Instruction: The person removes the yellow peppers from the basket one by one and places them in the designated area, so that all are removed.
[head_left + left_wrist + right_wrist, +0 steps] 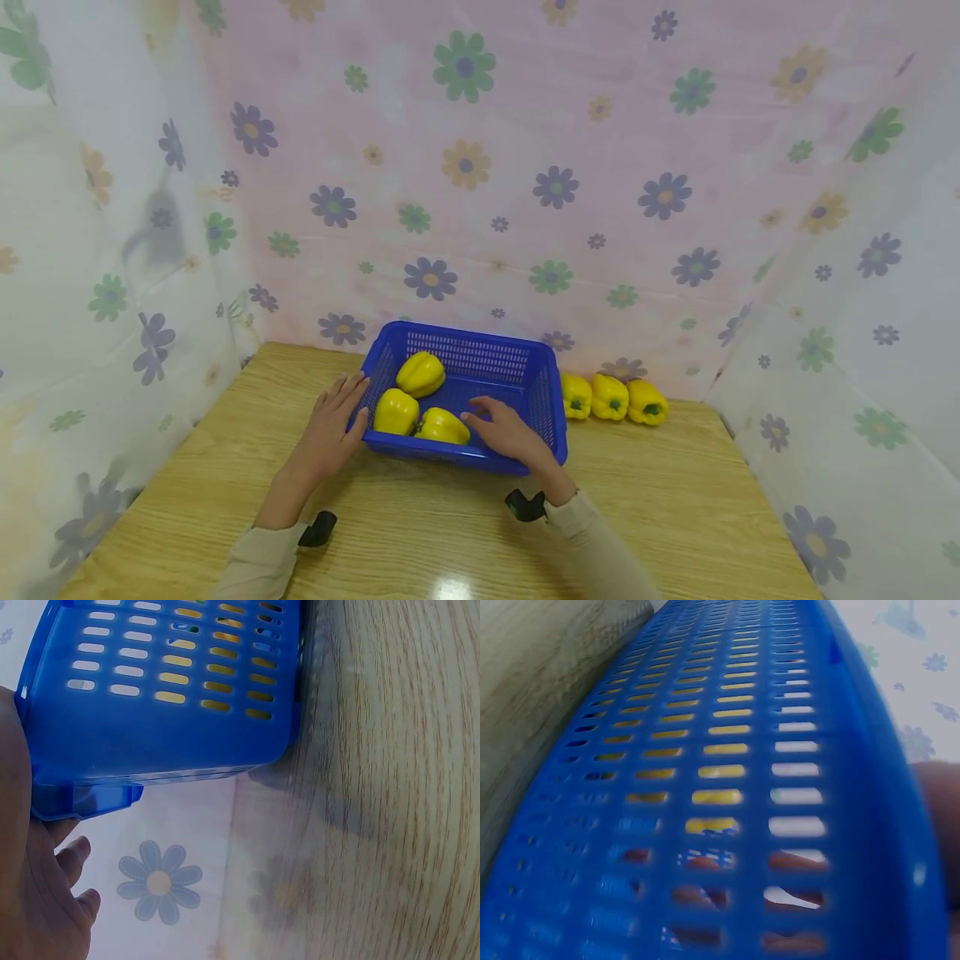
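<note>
A blue plastic basket [487,390] with slotted walls stands on the wooden table. Three yellow bell peppers lie in its left half: one at the back [422,374], one at the front left [396,412] and one beside it along the front wall [442,426]. My left hand [327,429] rests at the basket's left rim, fingers extended; the left wrist view shows the fingers [73,859] by the rim's end. Over the front rim reaches my right hand [510,431], fingers loosely bent inside, just right of the front pepper and holding nothing. Through the slotted wall [727,750], the right wrist view shows parts of its fingers.
Outside the basket's right wall, three more yellow bell peppers [610,397] lie in a row on the table [420,533]. Flower-patterned cloth [495,225] hangs behind the table and on both sides. Black wrist mounts [318,529] sit under both wrists.
</note>
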Motion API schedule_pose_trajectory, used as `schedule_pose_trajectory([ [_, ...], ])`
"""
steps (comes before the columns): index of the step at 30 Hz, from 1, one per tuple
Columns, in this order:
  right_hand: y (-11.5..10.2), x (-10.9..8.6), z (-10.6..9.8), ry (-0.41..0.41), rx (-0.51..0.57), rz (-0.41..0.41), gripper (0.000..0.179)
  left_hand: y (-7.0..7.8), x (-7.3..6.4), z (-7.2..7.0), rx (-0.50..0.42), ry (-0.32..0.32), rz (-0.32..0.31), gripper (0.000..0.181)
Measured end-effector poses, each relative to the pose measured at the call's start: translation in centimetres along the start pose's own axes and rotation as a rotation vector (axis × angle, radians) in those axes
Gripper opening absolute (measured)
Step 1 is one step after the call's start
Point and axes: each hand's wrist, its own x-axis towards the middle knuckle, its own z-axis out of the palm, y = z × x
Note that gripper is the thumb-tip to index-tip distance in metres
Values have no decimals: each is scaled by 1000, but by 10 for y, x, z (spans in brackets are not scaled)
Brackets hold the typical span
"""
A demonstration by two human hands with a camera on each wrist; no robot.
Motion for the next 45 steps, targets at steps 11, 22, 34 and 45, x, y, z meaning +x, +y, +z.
schedule_pose_trajectory([
  [11, -12, 25, 12, -189, -82, 83, 68, 0, 0, 1, -11, 3, -5, 52],
  [22, -11, 36, 15, -206, -70, 96, 69, 1, 0, -1, -4, -4, -11, 52],
  [34, -8, 33, 14, -97, 95, 25, 68, 1, -1, -1, -1, 9, 5, 52],
  [45, -7, 35, 9, 68, 254, 49, 62, 0, -1, 0, -4, 11, 1, 52],
])
